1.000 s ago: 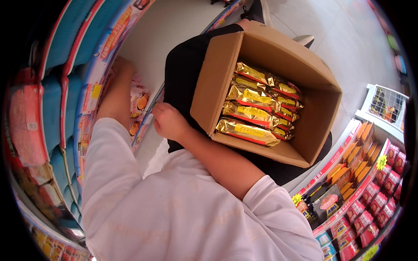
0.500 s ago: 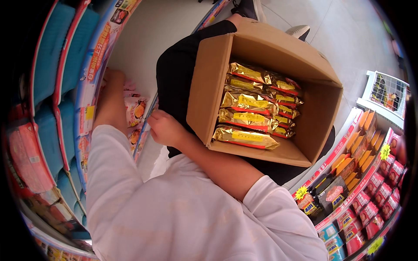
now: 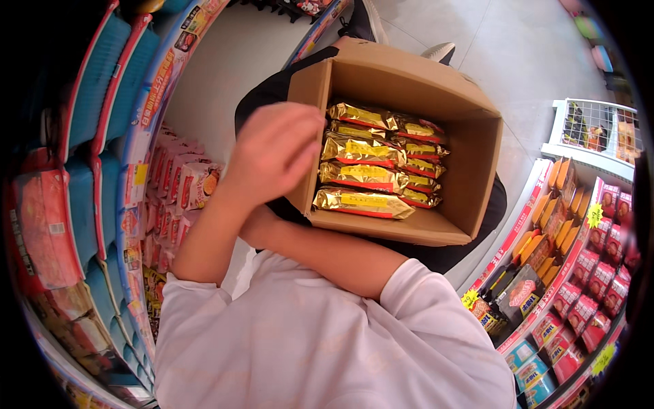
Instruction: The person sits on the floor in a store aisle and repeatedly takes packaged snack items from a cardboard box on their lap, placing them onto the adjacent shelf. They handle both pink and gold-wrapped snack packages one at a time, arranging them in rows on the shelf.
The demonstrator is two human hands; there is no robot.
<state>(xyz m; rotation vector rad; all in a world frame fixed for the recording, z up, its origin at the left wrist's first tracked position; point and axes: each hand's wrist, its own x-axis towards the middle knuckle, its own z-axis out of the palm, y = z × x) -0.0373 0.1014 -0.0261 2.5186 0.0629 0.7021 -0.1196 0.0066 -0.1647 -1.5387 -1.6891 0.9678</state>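
Note:
An open cardboard box (image 3: 477, 163) rests against my body, filled with several gold-and-red wrapped snack packs (image 3: 361, 174). My left hand (image 3: 276, 153) is raised at the box's left wall, back toward the camera, fingers loosely curled over the rim with nothing seen in it. My right forearm crosses under the box's near edge. My right hand (image 3: 255, 228) is mostly hidden behind my left forearm at the box's lower left corner.
Shelves on the left hold blue packs (image 3: 85, 102) and pink snack packs (image 3: 187, 180). A lower shelf on the right carries orange and red packages (image 3: 579, 273). A white wire basket (image 3: 593, 133) stands on the grey floor at the far right.
My left hand has left the pink packs on the left shelf and come up to the box's left rim. The view has shifted slightly.

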